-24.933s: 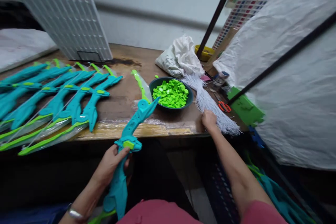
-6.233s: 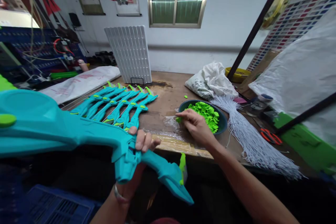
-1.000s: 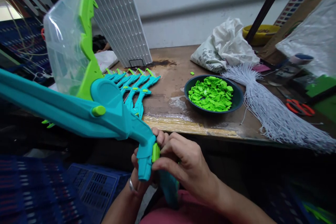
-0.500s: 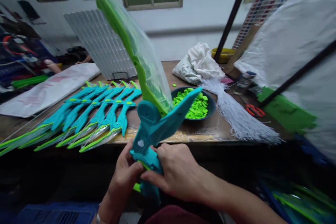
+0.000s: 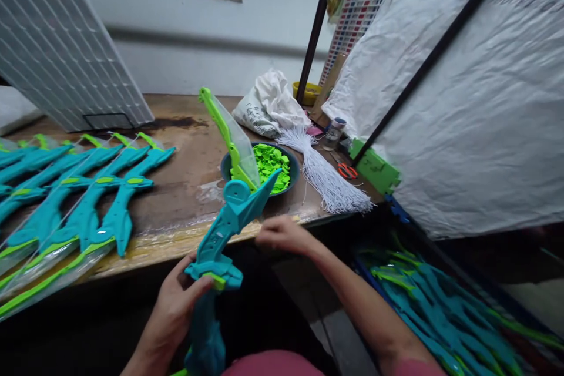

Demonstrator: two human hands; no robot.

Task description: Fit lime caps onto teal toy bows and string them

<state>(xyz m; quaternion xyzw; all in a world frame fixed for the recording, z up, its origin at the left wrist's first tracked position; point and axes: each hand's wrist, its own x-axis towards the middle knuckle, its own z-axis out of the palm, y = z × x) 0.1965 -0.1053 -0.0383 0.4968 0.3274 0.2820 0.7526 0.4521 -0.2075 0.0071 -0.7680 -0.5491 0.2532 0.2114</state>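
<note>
A teal toy bow (image 5: pixel 219 236) with a lime-green limb and clear plastic stands upright before me, below the table's front edge. My left hand (image 5: pixel 176 294) is wrapped round its grip, thumb beside a lime-green piece (image 5: pixel 215 280) set in the grip. To the right of the bow and apart from it, my right hand (image 5: pixel 284 236) has its fingers curled; whatever they might hold is hidden. Beyond that hand, a dark bowl (image 5: pixel 294 181) of small lime-green plastic pieces (image 5: pixel 275 167) sits on the table, partly behind the bow's limb.
Several similar bows (image 5: pixel 118 202) lie in a row on the table (image 5: pixel 189 147) at left. White strings (image 5: pixel 326 182), orange-handled scissors (image 5: pixel 348 171) and a white sack (image 5: pixel 273 103) are at right. More bows (image 5: pixel 445 305) fill a container at lower right. Dark poles (image 5: pixel 423 67) slant across.
My right hand has let go of the bow and moved off to the right. The bow is lower in my left hand. My view has turned right.
</note>
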